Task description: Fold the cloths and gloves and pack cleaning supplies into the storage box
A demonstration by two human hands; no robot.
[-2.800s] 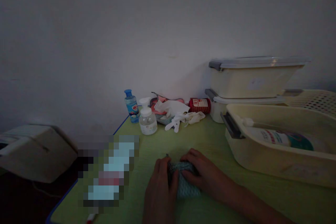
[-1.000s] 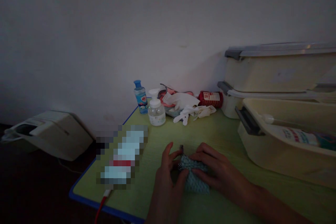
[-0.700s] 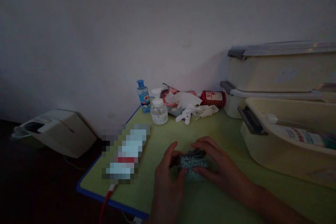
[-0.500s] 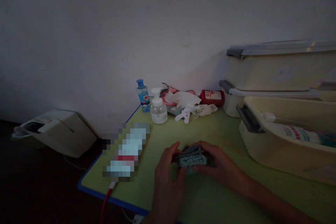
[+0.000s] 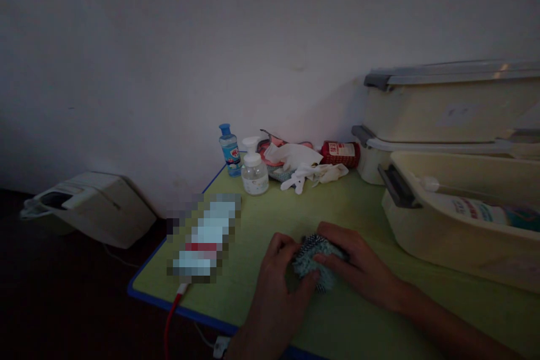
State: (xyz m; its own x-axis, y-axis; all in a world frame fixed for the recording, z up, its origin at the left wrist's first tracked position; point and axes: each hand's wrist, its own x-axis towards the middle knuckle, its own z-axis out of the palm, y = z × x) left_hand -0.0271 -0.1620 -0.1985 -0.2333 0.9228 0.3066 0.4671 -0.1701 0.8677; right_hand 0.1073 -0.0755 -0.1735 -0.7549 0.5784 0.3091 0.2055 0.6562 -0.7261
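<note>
At the lower centre of the frame, both hands hold a bunched teal-and-black knitted cloth [image 5: 318, 253] over the green table [image 5: 236, 310]; whether it touches the top cannot be told. The left hand [image 5: 282, 278] pinches its left side, while the right hand [image 5: 358, 261] curls over the other, thumb across the front. The step seems to be gathering or folding the cloth, which calls for thumbs pressing its layers together. Beyond sit a clear pump bottle [image 5: 255, 175], a blue bottle [image 5: 230, 152] and crumpled white gloves [image 5: 314, 175]. At right, the open cream bin [image 5: 447, 254] probably limits the right arm's sideways room.
</note>
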